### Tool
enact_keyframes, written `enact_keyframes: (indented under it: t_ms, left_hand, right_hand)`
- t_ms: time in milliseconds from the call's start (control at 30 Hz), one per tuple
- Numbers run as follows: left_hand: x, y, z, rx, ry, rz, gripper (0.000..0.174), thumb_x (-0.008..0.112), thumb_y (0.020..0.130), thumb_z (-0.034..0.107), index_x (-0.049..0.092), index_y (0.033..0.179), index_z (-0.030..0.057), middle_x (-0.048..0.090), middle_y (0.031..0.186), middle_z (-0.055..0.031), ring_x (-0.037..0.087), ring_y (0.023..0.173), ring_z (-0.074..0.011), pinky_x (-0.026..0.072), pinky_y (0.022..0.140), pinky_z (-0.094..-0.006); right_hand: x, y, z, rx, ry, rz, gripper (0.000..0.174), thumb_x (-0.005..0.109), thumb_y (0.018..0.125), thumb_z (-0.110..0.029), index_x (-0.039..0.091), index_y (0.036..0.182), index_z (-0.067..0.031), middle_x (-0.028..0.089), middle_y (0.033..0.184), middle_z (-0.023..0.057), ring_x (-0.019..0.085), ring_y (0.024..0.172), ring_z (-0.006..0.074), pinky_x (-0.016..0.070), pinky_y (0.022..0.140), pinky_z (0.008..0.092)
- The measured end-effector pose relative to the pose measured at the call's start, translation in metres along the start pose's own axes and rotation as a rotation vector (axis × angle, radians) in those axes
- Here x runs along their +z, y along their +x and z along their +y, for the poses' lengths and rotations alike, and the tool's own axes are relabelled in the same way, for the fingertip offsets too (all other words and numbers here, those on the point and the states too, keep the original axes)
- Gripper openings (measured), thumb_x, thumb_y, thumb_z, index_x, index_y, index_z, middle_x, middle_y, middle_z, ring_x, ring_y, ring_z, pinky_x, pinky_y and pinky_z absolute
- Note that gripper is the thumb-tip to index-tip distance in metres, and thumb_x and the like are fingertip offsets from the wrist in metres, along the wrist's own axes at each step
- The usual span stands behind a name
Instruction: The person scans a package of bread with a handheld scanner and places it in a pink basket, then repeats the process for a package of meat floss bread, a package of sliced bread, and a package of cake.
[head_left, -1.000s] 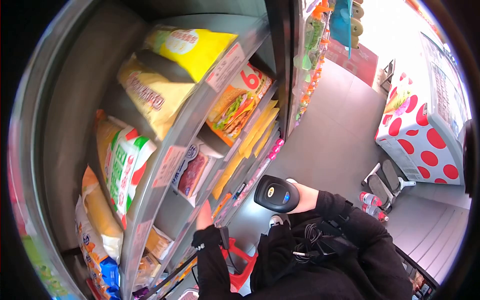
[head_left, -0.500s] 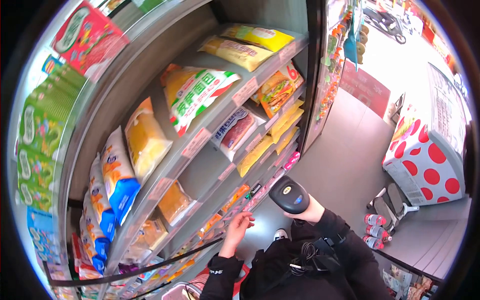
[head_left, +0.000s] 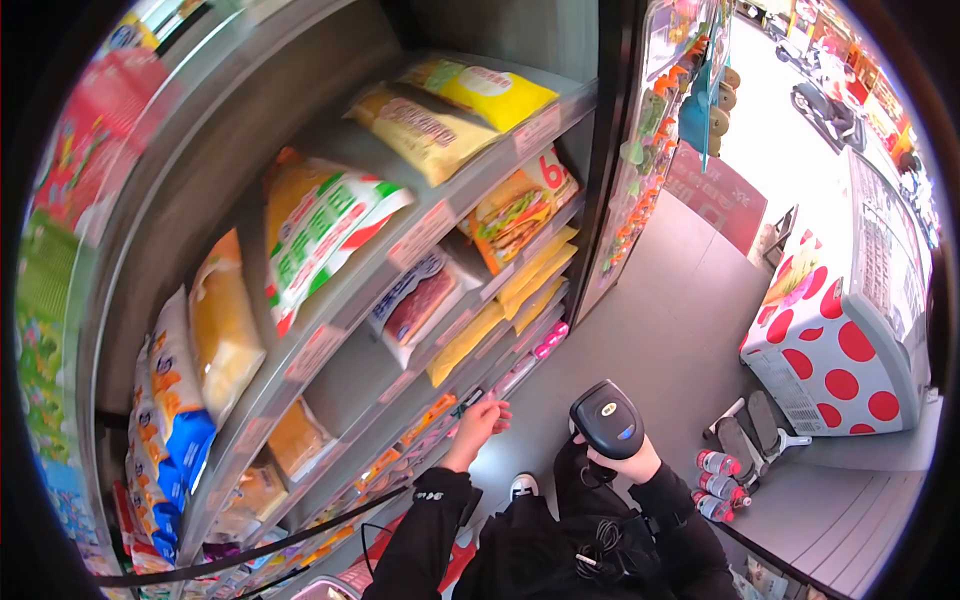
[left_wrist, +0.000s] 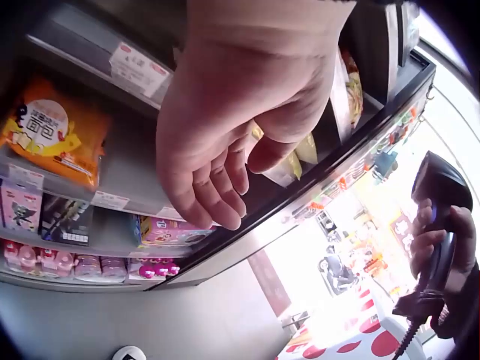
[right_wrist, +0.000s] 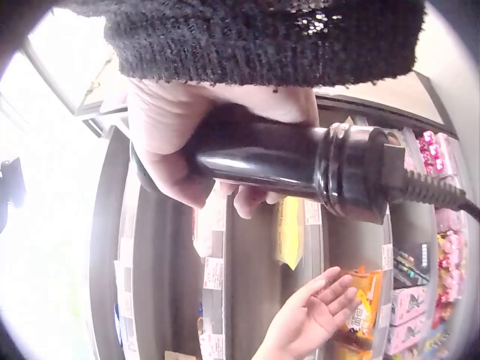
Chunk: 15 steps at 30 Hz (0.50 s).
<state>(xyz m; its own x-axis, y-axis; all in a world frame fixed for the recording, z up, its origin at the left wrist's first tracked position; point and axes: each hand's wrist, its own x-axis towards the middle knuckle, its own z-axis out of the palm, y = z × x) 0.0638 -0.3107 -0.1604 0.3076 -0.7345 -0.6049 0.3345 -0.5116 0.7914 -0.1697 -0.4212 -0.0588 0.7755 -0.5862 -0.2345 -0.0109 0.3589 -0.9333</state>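
My right hand (head_left: 630, 463) grips a black handheld scanner (head_left: 608, 418) by its handle; a coiled cable leaves the handle's end in the right wrist view. Nothing is in my left hand (head_left: 480, 432), its fingers loosely bent beside the lower shelves. In the left wrist view the left hand (left_wrist: 244, 112) hangs in front of the shelves, with an orange bread packet (left_wrist: 56, 135) to one side. The right wrist view shows the scanner handle (right_wrist: 262, 159) in my right hand (right_wrist: 169, 142), and the left hand (right_wrist: 309, 319) palm up.
Shelves (head_left: 400, 255) of bagged bread stand on the left. A spotted freezer (head_left: 840, 350) is on the right, with bottles (head_left: 720, 485) on the floor near it. A red basket (head_left: 455, 565) sits low beside my legs. A black strap (head_left: 270, 545) crosses the lower shelves.
The head view has shifted, and the shelves appear farther left than half a second ago. The scanner has moved lower and to the right in the view. The left hand remains free beside the shelves.
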Motion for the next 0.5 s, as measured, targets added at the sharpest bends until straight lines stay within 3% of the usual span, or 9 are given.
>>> enact_keyframes:
  t_ms: [167, 233, 300, 333, 500]
  left_hand:
    - [0.021, 0.079, 0.018, -0.076, -0.297, 0.029, 0.023, 0.043, 0.083, 0.019, 0.052, 0.095, 0.0013, 0.056, 0.083, -0.006, 0.054, 0.071, -0.0133, 0.0435, 0.064, -0.0244]
    - [0.017, 0.122, -0.005, -0.065, -0.309, 0.074, 0.025, 0.046, 0.083, 0.023, 0.052, 0.094, 0.0021, 0.056, 0.083, -0.0054, 0.053, 0.072, -0.0129, 0.0431, 0.064, -0.0241]
    - [0.018, 0.154, -0.017, -0.081, -0.435, 0.305, 0.023, 0.047, 0.082, 0.024, 0.052, 0.094, 0.004, 0.055, 0.082, -0.003, 0.052, 0.07, -0.011, 0.0425, 0.063, -0.0238]
    - [0.018, 0.169, -0.022, -0.082, -0.424, 0.368, 0.023, 0.052, 0.08, 0.023, 0.051, 0.094, 0.004, 0.053, 0.081, -0.0029, 0.049, 0.073, -0.0115, 0.0399, 0.069, -0.0244]
    - [0.034, 0.207, -0.026, 0.019, -0.271, 0.544, 0.022, 0.054, 0.077, 0.033, 0.053, 0.079, 0.0105, 0.051, 0.072, -0.0011, 0.047, 0.066, -0.007, 0.0393, 0.06, -0.0225]
  right_hand:
    - [-0.051, 0.038, 0.004, -0.006, -0.157, 0.046, 0.035, 0.065, 0.064, -0.006, 0.05, 0.095, -0.0025, 0.056, 0.088, 0.0046, 0.052, 0.082, 0.0122, 0.0416, 0.074, 0.0265]
    - [-0.069, 0.051, -0.001, -0.002, -0.185, 0.053, 0.035, 0.065, 0.063, -0.006, 0.05, 0.095, -0.0021, 0.056, 0.088, 0.0048, 0.053, 0.082, 0.0125, 0.0418, 0.074, 0.0266]
    - [-0.086, 0.061, -0.007, -0.004, -0.218, 0.058, 0.035, 0.065, 0.063, -0.006, 0.05, 0.095, -0.0017, 0.056, 0.088, 0.005, 0.053, 0.082, 0.0128, 0.042, 0.074, 0.0266]
    - [-0.093, 0.066, -0.009, 0.016, -0.214, 0.048, 0.036, 0.065, 0.063, -0.006, 0.05, 0.095, -0.0014, 0.056, 0.088, 0.0052, 0.053, 0.082, 0.013, 0.042, 0.074, 0.0268]
    - [-0.117, 0.079, 0.0, 0.13, -0.226, -0.064, 0.041, 0.065, 0.063, -0.01, 0.048, 0.099, -0.0014, 0.055, 0.091, 0.0073, 0.052, 0.086, 0.0139, 0.0412, 0.077, 0.0274]
